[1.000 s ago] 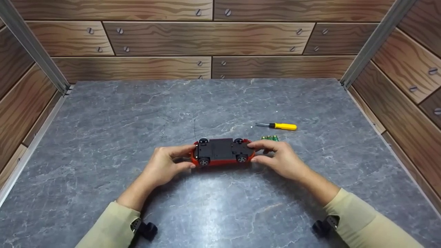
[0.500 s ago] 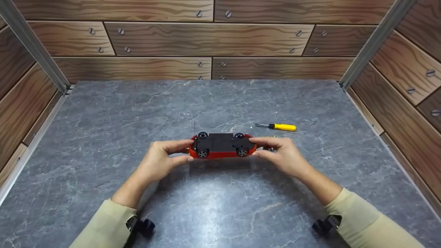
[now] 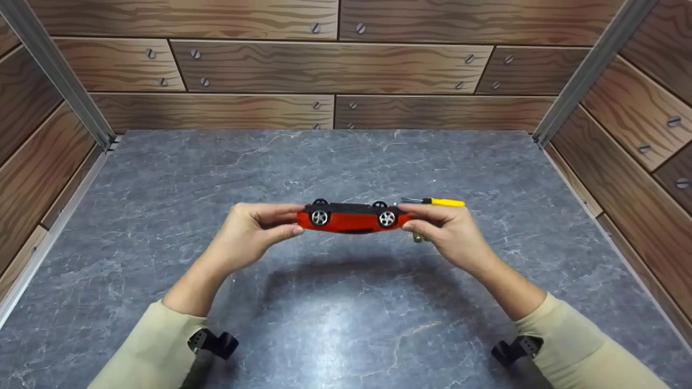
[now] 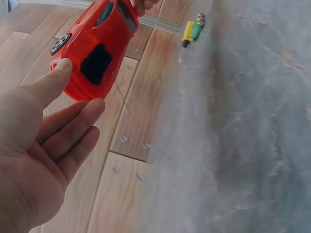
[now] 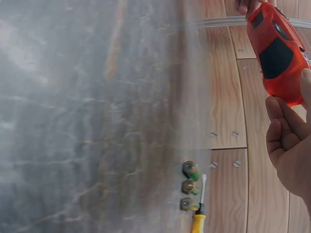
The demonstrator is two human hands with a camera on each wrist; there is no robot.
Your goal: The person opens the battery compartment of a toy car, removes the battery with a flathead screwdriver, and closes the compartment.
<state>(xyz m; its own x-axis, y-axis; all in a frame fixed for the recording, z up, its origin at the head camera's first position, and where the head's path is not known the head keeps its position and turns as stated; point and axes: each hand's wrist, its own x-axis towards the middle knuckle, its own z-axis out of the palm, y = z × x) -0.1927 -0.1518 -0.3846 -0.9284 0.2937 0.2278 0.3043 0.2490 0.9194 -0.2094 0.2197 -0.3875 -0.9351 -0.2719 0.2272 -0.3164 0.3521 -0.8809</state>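
Note:
A red toy car [image 3: 351, 222] hangs above the table, upside down, its wheels on top and one side facing me. My left hand [image 3: 243, 235] pinches one end between thumb and fingers. At the opposite end, my right hand [image 3: 457, 233] pinches it the same way. In the left wrist view the car [image 4: 107, 53] shows a dark window and a thin wire antenna [image 4: 118, 88]. The right wrist view shows the car's dark windscreen [image 5: 276, 60]. Its black underside is seen nearly edge-on in the head view.
A yellow-handled screwdriver [image 3: 447, 202] lies behind my right hand, partly hidden by it. Beside it are three green batteries [image 5: 190, 186], mostly covered by that hand in the head view. Wood-patterned walls [image 3: 324, 65] enclose the grey marbled table [image 3: 335, 162].
Both hands have lifted the car off the table and tilted it, so its underside has turned away and its red side now faces me. Screwdriver unmoved.

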